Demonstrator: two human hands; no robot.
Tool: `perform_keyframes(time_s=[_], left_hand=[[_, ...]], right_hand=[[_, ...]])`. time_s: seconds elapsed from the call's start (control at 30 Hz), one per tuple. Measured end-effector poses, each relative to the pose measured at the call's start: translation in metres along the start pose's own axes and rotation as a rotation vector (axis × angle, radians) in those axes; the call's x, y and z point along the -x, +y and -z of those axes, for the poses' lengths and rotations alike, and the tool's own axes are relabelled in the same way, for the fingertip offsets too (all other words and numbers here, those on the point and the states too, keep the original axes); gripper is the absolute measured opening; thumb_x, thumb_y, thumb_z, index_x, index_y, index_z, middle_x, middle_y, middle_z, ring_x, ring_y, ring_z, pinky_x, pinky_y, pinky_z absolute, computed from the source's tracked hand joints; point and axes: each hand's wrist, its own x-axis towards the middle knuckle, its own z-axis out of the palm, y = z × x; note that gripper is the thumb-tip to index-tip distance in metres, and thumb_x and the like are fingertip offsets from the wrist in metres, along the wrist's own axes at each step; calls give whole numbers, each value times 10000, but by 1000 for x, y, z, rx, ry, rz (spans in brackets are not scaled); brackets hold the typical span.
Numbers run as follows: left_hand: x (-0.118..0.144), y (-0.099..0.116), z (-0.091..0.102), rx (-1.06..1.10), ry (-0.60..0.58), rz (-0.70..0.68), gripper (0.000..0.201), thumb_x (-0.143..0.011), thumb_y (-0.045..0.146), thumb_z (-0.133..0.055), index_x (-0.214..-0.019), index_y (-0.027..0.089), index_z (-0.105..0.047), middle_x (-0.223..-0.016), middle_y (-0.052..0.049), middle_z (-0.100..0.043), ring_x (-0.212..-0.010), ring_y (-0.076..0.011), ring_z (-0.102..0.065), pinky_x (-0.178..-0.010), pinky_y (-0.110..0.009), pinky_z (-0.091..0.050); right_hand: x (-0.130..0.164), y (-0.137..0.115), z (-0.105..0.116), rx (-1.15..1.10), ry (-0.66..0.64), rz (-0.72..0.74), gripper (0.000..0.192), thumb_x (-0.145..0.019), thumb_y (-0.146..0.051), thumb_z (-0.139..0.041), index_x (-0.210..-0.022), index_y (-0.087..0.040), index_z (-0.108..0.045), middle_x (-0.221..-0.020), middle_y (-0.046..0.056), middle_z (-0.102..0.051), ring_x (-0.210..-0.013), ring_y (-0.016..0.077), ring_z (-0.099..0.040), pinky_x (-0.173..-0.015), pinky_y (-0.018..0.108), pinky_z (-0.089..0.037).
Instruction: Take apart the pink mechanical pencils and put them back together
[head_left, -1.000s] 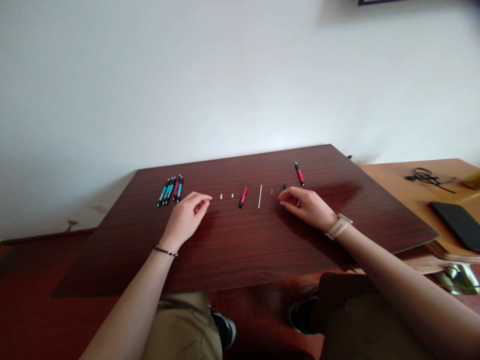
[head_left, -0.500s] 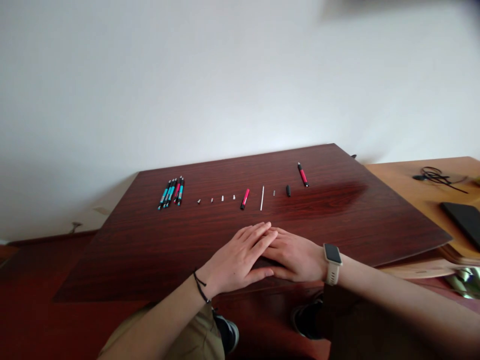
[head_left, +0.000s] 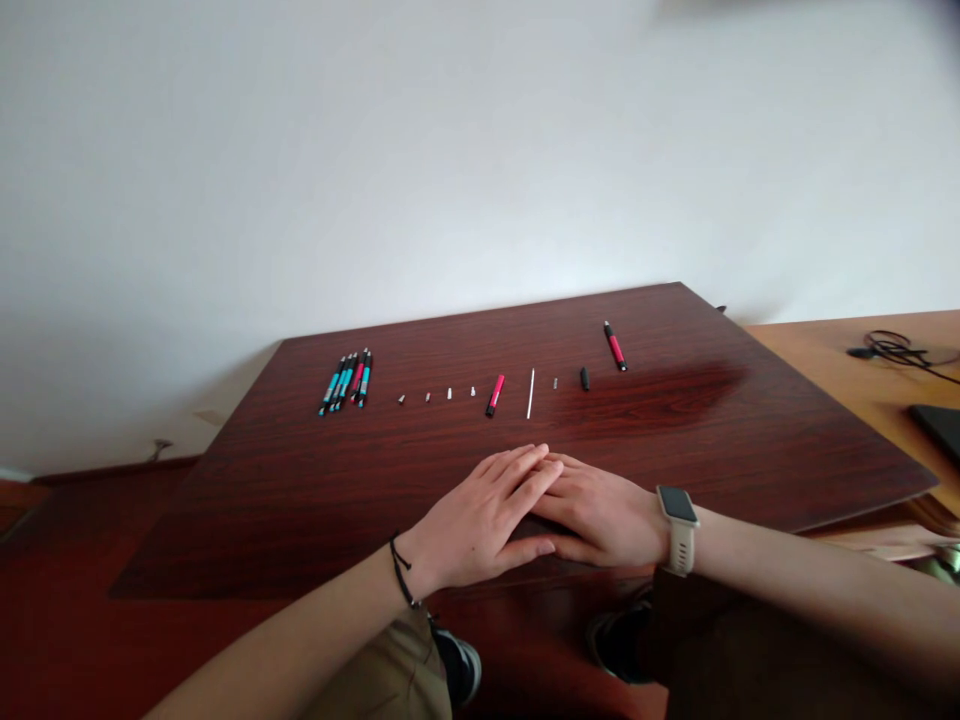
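So the left hand (head_left: 480, 525) is lying loose, fingers stretched out, over the right hand (head_left: 611, 515), which is too covered to tell if it's gripping anything, while the pink barrel (head_left: 496, 394), white refill (head_left: 531, 393) and black piece (head_left: 585, 379) lie in 1 row on the table (head_left: 300, 500) just past them.

The left hand (head_left: 480, 522) lies over the right hand (head_left: 611, 512), near a pink barrel (head_left: 496, 394) and white rod (head_left: 531, 394).

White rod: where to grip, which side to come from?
Probably mid-length on the white rod, from above, pinching across its narrow width: it's thin, lies flat, runs near to far, with gaps left and right.
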Motion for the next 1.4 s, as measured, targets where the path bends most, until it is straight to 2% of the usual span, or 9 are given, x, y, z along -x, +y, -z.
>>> perform_keyframes(time_s=[0.43,0.73,1.03,1.2,1.3,1.4], left_hand=[[-1,0,0,13,4,3,818,-1068,601,-514,-1722,228,-195,-1733,-185,-354,-1619,-343,-325,-1324,-537,-299],[-1,-1,2,47,10,13,808,-1067,600,-521,-1721,250,-202,-1720,-170,-384,-1603,-321,-360,-1309,-521,-338],[-1,-2,2,71,19,20,832,-1056,598,-544,-1734,290,-173,-1720,-154,-391,-1593,-321,-380,-1300,-525,-356],[-2,-3,4,60,10,13,804,-1059,588,-548,-1723,282,-211,-1722,-142,-391,-1586,-308,-391,-1298,-506,-364],[-2,-10,12,11,65,27,705,-1081,516,-543,-1695,287,-282,-1708,-119,-419,-1574,-292,-403,-1299,-490,-366],[0,-27,27,-98,210,161,589,-1097,428,-518,-1648,281,-373,-1682,-116,-443,-1560,-306,-411,-1301,-516,-356]], right_hand=[[-1,-3,3,-8,0,-17,481,-1058,-436,-589,-1441,-148,-637,-1463,198,-669,-1413,345,-558,-1210,571,-420],[-3,-2,6,4,-30,-21,475,-1059,-427,-594,-1431,-135,-637,-1456,181,-677,-1406,338,-570,-1232,554,-398],[-1,2,2,-22,2,0,499,-1045,-396,-614,-1485,-161,-608,-1474,179,-664,-1447,332,-538,-1231,565,-397],[-1,1,4,-16,-12,-12,494,-1034,-374,-628,-1479,-163,-613,-1460,173,-672,-1441,331,-543,-1235,567,-396],[-3,-1,8,-7,-17,-24,501,-1046,-404,-616,-1488,-170,-607,-1511,172,-636,-1465,327,-524,-1241,567,-395],[-4,-3,11,16,-37,-21,576,-1065,-442,-593,-1580,-194,-526,-1651,166,-507,-1566,322,-419,-1279,562,-352]])
